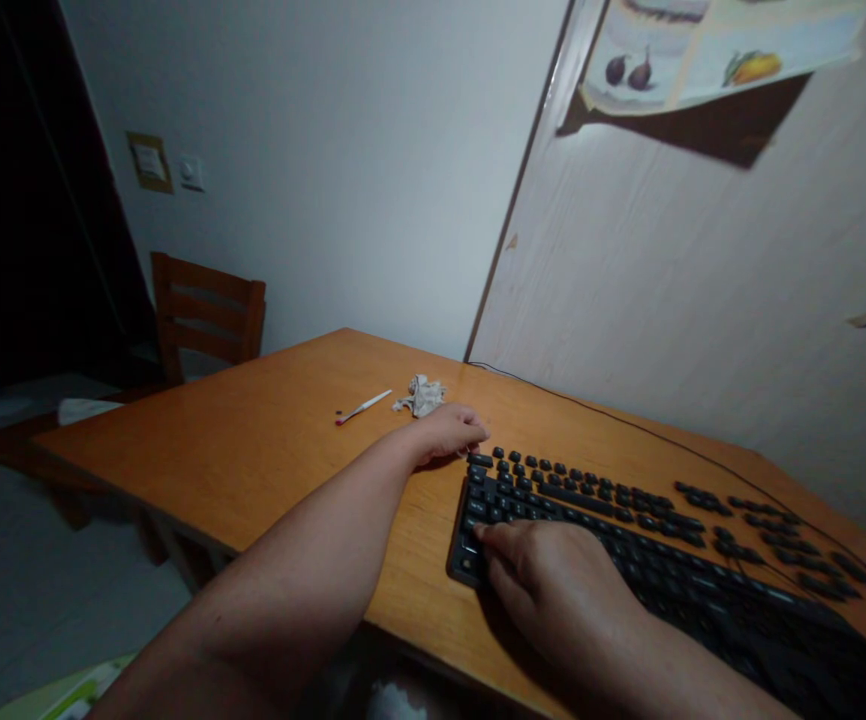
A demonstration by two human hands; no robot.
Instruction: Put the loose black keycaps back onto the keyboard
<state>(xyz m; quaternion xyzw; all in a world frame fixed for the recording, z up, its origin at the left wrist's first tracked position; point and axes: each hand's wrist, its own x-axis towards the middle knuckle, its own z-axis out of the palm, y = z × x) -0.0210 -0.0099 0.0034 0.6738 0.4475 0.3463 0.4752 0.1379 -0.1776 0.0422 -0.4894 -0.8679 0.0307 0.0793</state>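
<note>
My right hand (557, 570) is over the left end of a black keyboard (465, 570), its thumb and index finger closed at a keycap there. Much of the keyboard's middle is hidden beneath that hand and forearm. Farther back, my left hand (450, 430) rests on the wooden table with its fingers curled together. Something thin and pale shows under its fingertips, too small to name. Close by its fingers is the end of several rows of loose black keycaps (583, 478), laid out behind the keyboard. A crumpled grey-white tissue (425, 396) lies just beyond my left hand.
On the wooden table (253, 450), left of the tissue, lies a slim white brush-like stick (365, 405) beside a tiny dark piece. A black cable (605, 408) runs along the back by the wall. A wooden chair (208, 315) stands beyond the table's left side.
</note>
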